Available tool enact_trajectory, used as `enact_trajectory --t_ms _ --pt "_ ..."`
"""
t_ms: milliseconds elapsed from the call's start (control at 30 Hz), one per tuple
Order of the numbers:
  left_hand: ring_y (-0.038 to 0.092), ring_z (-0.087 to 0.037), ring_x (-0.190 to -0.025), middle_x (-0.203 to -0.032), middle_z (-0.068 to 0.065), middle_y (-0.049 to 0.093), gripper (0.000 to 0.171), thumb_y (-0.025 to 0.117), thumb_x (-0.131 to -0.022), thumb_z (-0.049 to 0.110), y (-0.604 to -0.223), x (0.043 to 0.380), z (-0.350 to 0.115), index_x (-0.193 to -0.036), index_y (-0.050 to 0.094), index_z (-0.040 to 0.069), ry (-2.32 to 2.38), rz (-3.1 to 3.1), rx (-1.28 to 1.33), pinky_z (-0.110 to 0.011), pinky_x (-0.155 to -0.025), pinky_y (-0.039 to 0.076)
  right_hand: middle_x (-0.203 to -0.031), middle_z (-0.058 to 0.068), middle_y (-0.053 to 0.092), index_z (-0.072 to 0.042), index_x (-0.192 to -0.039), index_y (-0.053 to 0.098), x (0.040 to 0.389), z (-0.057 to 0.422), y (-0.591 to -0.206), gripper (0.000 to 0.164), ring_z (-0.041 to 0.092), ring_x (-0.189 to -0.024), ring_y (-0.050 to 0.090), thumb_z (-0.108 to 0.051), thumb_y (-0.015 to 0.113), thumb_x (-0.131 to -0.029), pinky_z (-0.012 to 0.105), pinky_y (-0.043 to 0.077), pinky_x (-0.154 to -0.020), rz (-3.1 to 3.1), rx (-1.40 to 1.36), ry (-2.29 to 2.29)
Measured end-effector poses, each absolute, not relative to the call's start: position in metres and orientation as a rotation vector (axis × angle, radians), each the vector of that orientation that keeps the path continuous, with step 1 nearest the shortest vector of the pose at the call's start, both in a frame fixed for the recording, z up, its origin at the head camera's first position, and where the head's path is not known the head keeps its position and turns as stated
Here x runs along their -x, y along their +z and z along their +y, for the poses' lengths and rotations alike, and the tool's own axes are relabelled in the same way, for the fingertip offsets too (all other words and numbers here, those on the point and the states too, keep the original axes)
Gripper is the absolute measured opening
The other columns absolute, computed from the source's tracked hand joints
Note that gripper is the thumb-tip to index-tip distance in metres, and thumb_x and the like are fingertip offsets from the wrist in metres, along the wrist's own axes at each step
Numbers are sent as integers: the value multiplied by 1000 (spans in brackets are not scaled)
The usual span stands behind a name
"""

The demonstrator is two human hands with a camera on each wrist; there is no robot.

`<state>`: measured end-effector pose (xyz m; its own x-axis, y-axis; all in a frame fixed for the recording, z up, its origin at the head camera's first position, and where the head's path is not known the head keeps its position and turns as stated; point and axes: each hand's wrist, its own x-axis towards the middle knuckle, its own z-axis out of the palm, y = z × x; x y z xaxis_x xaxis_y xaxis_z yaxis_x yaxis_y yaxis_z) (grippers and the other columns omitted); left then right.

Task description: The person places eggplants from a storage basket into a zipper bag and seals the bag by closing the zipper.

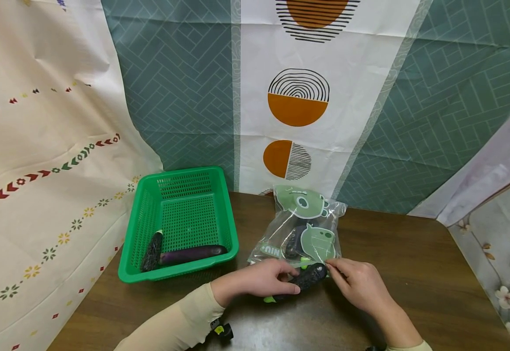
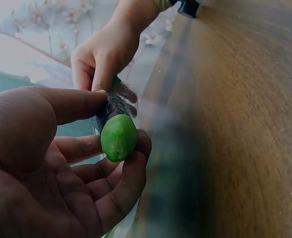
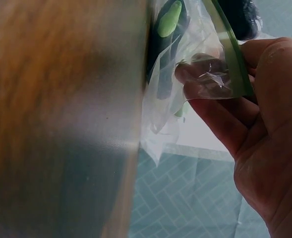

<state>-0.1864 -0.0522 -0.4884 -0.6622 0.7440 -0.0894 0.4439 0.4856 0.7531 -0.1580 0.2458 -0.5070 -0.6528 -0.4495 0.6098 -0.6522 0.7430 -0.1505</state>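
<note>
In the head view my left hand (image 1: 269,277) grips a dark eggplant (image 1: 311,277), thumb on one side and fingers on the other. Its green stem end (image 2: 119,138) faces the left wrist camera. The far tip lies right at the mouth of a clear zip bag (image 1: 318,243) printed with green cartoon animals. At that mouth, my right hand (image 1: 362,283) pinches the bag's edge, which has a green strip (image 3: 239,69). Some fingers show through the plastic in the right wrist view. Inside the bag lies dark eggplant (image 1: 295,241), with a green stem end (image 3: 169,19) near the opening.
A green plastic basket (image 1: 234,229) stands to the left on the brown wooden table (image 1: 404,273). Two eggplants lie in it, a short dark one (image 1: 151,253) and a longer purple one (image 1: 193,254). Behind the table hangs a patterned cloth (image 1: 184,87).
</note>
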Motion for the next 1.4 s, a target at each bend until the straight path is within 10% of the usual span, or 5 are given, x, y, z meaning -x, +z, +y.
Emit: enact_trajectory --t_ms 600,967,1167,1400 --pt "62 -1 -85 -92 13 72 40 75 -103 41 -510 189 -42 -130 81 12 842 2525 -1013 -22 -77 53 -93 -5 83 -15 -102 85 158 246 -507 19 9 -77 78 -4 90 -86 36 63 -64 -2357 -853 497" --pt "62 -3 -76 -79 16 67 27 78 -99 50 -541 197 -27 -94 79 23 739 2673 -995 -25 -67 51 -94 -3 83 -12 -104 86 158 245 -506 21 11 -77 79 -4 90 -85 37 63 -65 -2343 -868 513" --pt "58 -6 -63 -63 13 56 40 76 -101 46 -515 185 -24 -71 61 25 751 2698 -919 -27 -59 47 -95 -4 83 -13 -105 86 158 245 -506 22 11 -79 79 -4 90 -85 37 64 -65 -2340 -878 515" --pt "53 -5 -37 -51 14 54 35 78 -101 45 -496 172 -19 -78 64 22 780 2712 -718 -25 -48 46 -96 -3 84 -12 -105 86 159 245 -507 24 12 -80 80 -2 90 -83 38 64 -66 -2323 -889 519"
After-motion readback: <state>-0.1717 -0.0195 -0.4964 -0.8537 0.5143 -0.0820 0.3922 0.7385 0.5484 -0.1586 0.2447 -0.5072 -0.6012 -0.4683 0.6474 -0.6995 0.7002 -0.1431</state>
